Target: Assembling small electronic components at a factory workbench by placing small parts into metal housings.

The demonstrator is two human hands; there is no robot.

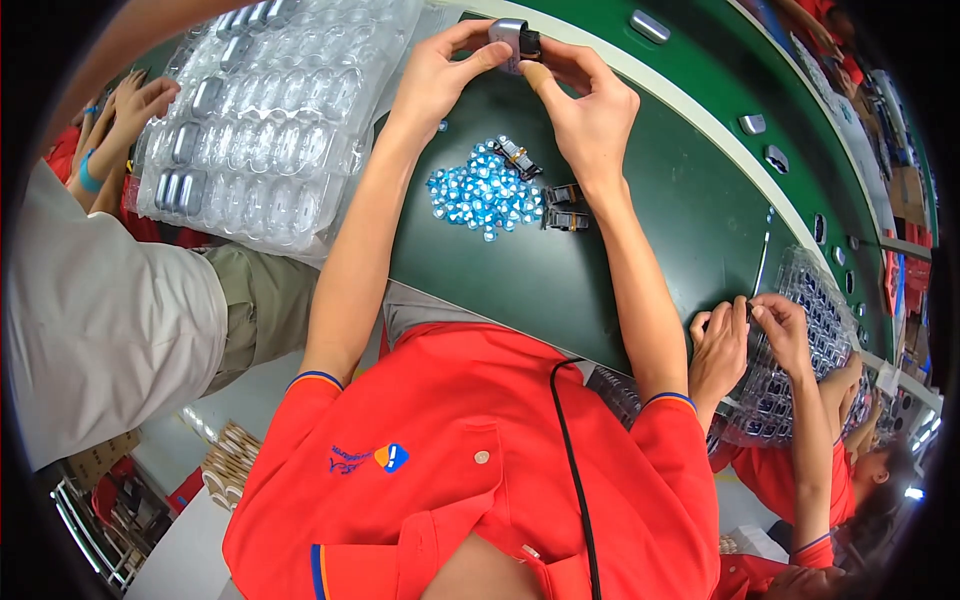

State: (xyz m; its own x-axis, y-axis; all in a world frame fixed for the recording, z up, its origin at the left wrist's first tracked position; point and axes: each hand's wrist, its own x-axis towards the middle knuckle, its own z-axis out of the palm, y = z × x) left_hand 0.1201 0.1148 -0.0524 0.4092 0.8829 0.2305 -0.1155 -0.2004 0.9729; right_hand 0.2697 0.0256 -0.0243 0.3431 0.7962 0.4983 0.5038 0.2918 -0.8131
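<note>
At the far edge of the dark green worktop, my left hand (pixel 447 80) is closed on a silver oval case shell (pixel 508 42). A black insert (pixel 531 44) sticks out of the shell's right side, and the fingers of my right hand (pixel 590 110) pinch it there; how deep it sits is hidden. Between my forearms lies a heap of small blue-and-white pieces (pixel 470 195). Along the heap's right side rest three loose black parts: one upper black part (pixel 517 158), one middle black part (pixel 562 194) and one lower black part (pixel 567 220).
Clear plastic trays (pixel 280 130), some pockets holding silver cases, stand at left beside a person in grey (pixel 110 310). Beyond a pale rim, the green conveyor (pixel 700 60) carries spaced silver cases (pixel 650 26). At right, a co-worker's hands (pixel 745 340) work near another filled tray (pixel 810 310).
</note>
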